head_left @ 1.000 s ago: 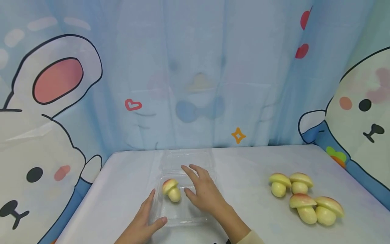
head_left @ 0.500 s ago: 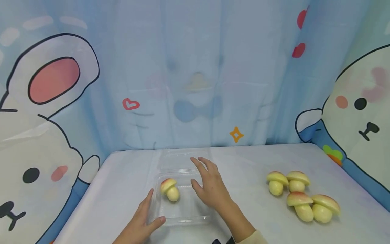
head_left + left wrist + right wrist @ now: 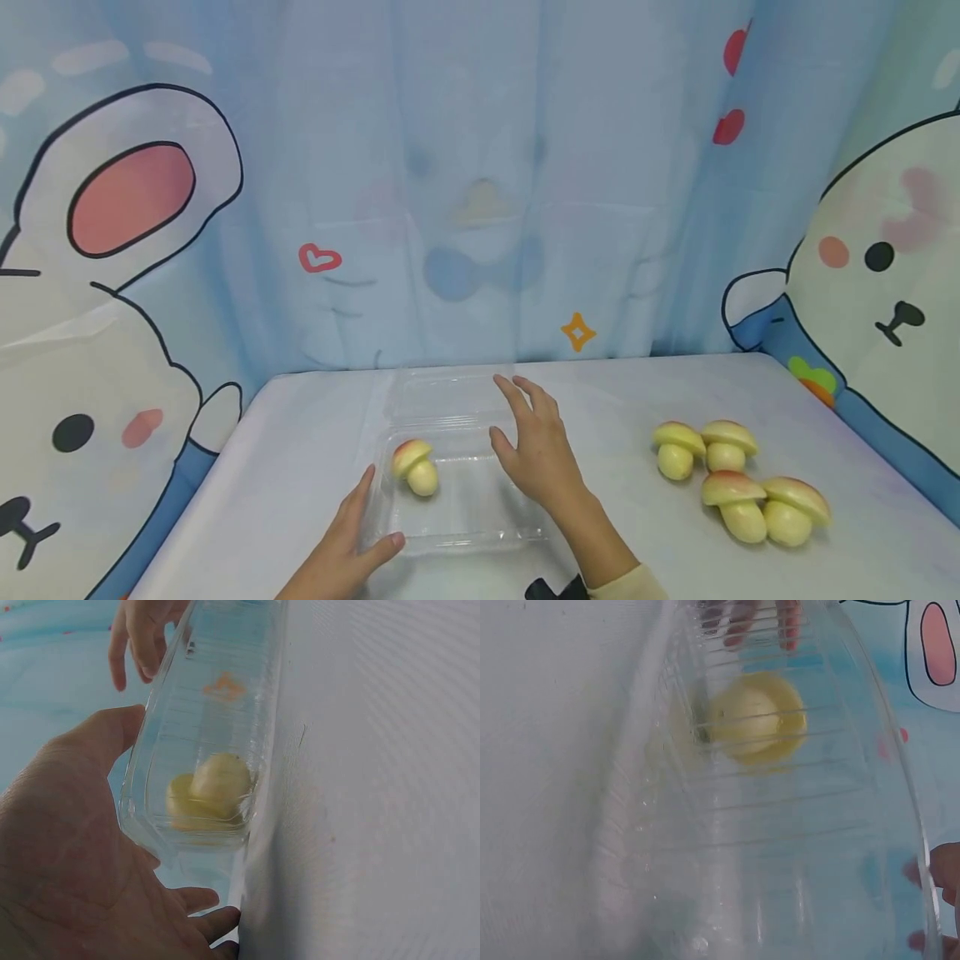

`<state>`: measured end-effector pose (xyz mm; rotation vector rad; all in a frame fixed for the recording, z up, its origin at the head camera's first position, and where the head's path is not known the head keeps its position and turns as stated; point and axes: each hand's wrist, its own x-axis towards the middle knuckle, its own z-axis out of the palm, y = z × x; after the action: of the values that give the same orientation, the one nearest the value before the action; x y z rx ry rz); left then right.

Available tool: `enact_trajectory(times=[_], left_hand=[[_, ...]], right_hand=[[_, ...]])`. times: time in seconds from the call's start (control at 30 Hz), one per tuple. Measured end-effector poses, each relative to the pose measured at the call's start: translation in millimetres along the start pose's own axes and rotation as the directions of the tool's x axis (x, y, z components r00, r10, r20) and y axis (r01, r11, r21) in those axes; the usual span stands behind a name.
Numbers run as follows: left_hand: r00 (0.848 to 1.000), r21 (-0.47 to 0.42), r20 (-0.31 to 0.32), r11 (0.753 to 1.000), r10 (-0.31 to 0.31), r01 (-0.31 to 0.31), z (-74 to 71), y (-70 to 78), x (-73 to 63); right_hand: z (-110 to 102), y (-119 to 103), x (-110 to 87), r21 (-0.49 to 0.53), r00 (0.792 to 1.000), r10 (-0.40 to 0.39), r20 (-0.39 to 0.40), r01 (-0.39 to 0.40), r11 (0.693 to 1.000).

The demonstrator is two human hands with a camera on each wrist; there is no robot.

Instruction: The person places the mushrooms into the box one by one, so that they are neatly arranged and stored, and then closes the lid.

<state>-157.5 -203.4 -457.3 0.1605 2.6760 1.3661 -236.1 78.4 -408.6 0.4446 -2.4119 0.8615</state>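
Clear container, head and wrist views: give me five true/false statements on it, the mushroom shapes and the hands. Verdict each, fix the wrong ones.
1. One yellow mushroom shape lies in the clear container. True.
2. The container's lid is closed. False: the lid lies open at the container's far side.
3. Four other mushroom shapes sit on the table, to the right of the container. True.
4. The left hand grips a mushroom shape. False: the left hand is at the container's left side and holds no mushroom shape.
5. The right hand holds no mushroom shape. True.
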Motion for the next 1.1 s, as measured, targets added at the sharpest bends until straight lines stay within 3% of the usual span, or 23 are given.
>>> enact_trajectory(times=[0.33, 0.63, 0.9, 1.1], left_hand=[[1.000, 0.009, -0.003, 1.000, 0.002, -0.002, -1.1, -1.2, -0.5], [0.999, -0.002, 0.004, 0.999, 0.036, -0.036, -0.4, -1.1, 1.4], [1.000, 0.003, 0.014, 1.000, -0.001, 0.001, 0.7, -1.1, 0.9], [1.000, 0.015, 0.006, 1.000, 0.009, -0.009, -0.6, -0.8, 0.3]], right_hand=[[-10.2, 14.0, 4.7, -0.006, 0.998, 0.066, -0.017, -0.066, 0.998], [-24.3, 27.9, 6.1, -0.027, 0.981, 0.192, -0.015, -0.192, 0.981], [-33.4, 41.6, 6.6, -0.078, 0.964, 0.257, -0.061, -0.262, 0.962], [-40.8, 46.5, 7.7, -0.080, 0.946, 0.288, -0.149, -0.301, 0.950]])
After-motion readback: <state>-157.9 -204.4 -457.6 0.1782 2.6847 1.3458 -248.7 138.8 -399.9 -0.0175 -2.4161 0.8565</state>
